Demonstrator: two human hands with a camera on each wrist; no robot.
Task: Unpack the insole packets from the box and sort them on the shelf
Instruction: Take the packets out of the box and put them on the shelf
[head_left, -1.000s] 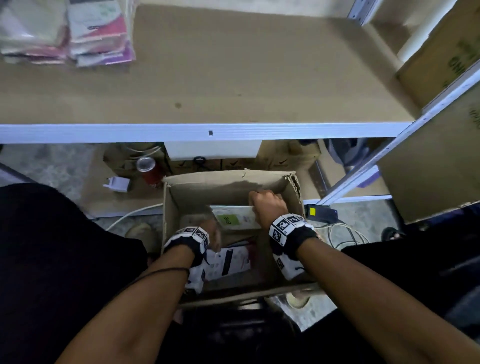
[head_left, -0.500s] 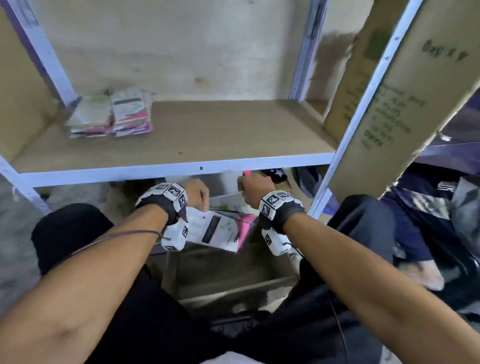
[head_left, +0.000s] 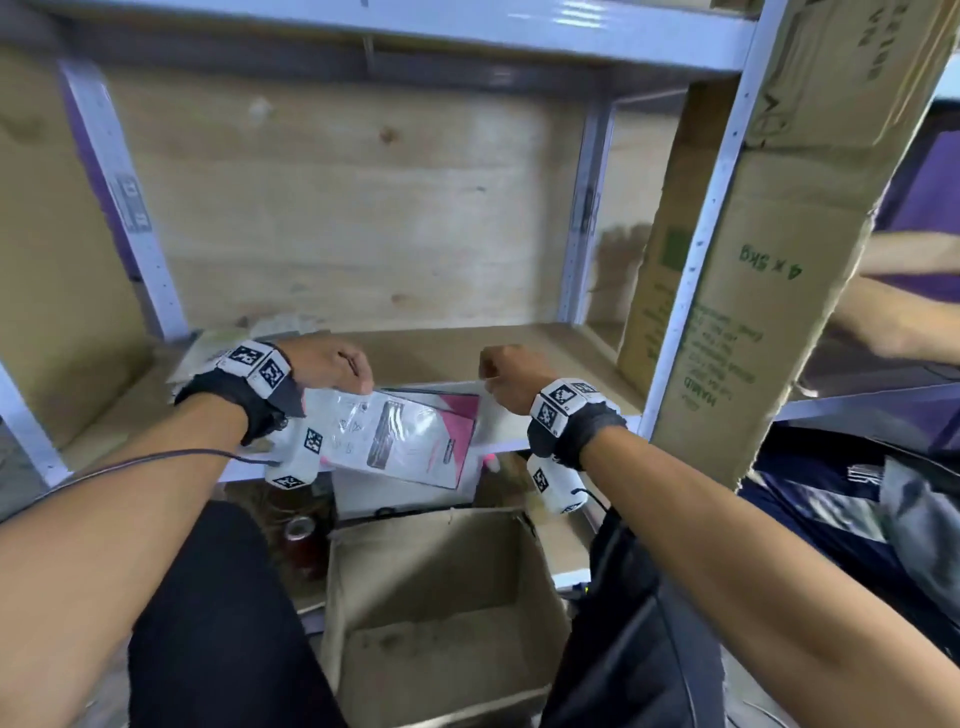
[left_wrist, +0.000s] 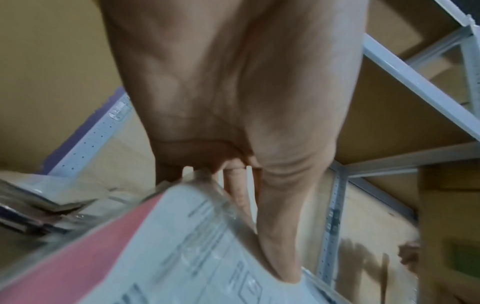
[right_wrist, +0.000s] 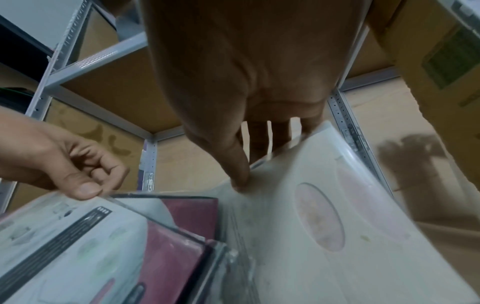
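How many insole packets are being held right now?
2 at least. A white-and-pink packet is pinched by the left hand, and a white oval-window packet by the right hand. Layered edges suggest the left grip may hold more than one.

A clear-wrapped white and pink insole packet (head_left: 410, 436) is held above the front edge of the wooden shelf board (head_left: 431, 353), between the left hand (head_left: 332, 364) and the right hand (head_left: 511, 376). The open brown cardboard box (head_left: 441, 613) is set below it. A stack of flat wrapped packets (head_left: 218, 345) is placed at the shelf's left rear, behind the left hand. A red can (head_left: 301, 540) is found left of the box.
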